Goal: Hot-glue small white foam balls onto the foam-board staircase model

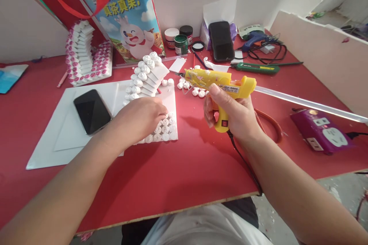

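At the far left, a pink-and-white model (86, 55) is standing on the red table (184, 176), just beside a printed bag (126, 11). In front of it, a white board (46, 138) is lying flat, with a black phone (92, 111) resting on it. A curved, stepped white piece (146, 74) edged with white rosettes is rising just behind the left hand (143, 116). That hand is reaching over rows of white rosettes (165, 129) at the board's right end, its fingers bunching together at the nearest ones; whether they are gripping one, I cannot tell. Behind, small paint jars (181, 44) are standing near the wall, and loose rosettes (198, 92) are lying on the table behind the nozzle of a yellow glue gun (215, 80). The right hand (234, 111) is wrapping its fingers around the gun's handle, holding it above the table with the nozzle pointing left, while a clear glue stick (310, 103) is sticking out of its back. Farther back, a second phone (221, 41) is leaning upright, a green cutter (255, 68) is lying to its right, and a purple power box (320, 131) is sitting near the right edge.
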The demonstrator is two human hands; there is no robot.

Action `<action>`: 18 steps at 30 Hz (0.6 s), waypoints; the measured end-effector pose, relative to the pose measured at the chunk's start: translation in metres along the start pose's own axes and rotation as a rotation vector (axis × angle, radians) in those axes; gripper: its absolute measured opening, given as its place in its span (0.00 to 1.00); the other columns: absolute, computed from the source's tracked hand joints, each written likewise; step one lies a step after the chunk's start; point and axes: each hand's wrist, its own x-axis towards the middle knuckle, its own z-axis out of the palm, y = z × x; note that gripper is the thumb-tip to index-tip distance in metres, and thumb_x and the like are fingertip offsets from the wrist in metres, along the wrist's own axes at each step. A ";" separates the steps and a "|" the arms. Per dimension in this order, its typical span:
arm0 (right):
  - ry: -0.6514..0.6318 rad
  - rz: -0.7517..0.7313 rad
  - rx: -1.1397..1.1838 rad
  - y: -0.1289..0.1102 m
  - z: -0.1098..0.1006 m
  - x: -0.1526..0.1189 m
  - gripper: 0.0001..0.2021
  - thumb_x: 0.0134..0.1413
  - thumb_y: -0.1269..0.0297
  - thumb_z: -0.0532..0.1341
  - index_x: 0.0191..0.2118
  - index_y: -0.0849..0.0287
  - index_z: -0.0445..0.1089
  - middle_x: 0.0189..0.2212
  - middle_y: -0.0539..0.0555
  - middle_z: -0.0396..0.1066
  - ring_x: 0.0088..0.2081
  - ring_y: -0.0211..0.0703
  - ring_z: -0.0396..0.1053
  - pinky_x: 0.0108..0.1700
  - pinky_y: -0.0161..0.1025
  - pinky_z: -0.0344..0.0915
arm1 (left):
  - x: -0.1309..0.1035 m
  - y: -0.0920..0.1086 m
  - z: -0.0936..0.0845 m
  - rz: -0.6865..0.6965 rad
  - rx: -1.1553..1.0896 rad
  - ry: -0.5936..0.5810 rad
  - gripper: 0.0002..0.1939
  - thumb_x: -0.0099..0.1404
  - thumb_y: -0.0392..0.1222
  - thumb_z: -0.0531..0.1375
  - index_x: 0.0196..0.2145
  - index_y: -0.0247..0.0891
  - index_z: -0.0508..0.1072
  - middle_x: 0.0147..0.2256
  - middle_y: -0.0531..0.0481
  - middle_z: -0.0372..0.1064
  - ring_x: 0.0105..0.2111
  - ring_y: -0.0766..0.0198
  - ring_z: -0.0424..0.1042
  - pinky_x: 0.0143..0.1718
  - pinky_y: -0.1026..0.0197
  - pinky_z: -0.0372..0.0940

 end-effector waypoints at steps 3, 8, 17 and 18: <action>0.008 -0.002 -0.013 0.000 0.000 0.000 0.20 0.63 0.53 0.67 0.23 0.56 0.69 0.19 0.47 0.65 0.17 0.34 0.66 0.19 0.35 0.61 | 0.000 -0.001 0.000 0.012 -0.017 0.011 0.14 0.69 0.40 0.54 0.35 0.45 0.81 0.31 0.47 0.77 0.37 0.52 0.78 0.39 0.53 0.66; -0.023 0.002 0.009 0.000 0.000 0.001 0.22 0.62 0.50 0.68 0.22 0.57 0.68 0.17 0.46 0.66 0.16 0.35 0.66 0.18 0.35 0.60 | -0.001 -0.001 0.000 0.016 -0.033 0.009 0.14 0.69 0.39 0.55 0.36 0.46 0.81 0.33 0.47 0.78 0.38 0.52 0.78 0.40 0.52 0.67; -0.022 -0.009 0.030 0.001 -0.001 0.001 0.22 0.61 0.49 0.69 0.23 0.57 0.69 0.17 0.46 0.66 0.16 0.35 0.66 0.18 0.35 0.60 | -0.002 0.000 0.001 0.013 -0.016 -0.015 0.14 0.70 0.36 0.54 0.33 0.44 0.80 0.36 0.46 0.77 0.37 0.53 0.77 0.39 0.52 0.64; -0.023 -0.009 0.029 0.001 -0.001 0.001 0.21 0.61 0.49 0.69 0.23 0.57 0.68 0.17 0.46 0.66 0.16 0.35 0.66 0.18 0.35 0.60 | -0.002 0.000 0.002 0.015 -0.009 -0.017 0.15 0.70 0.36 0.54 0.33 0.44 0.80 0.36 0.46 0.76 0.36 0.53 0.76 0.38 0.52 0.64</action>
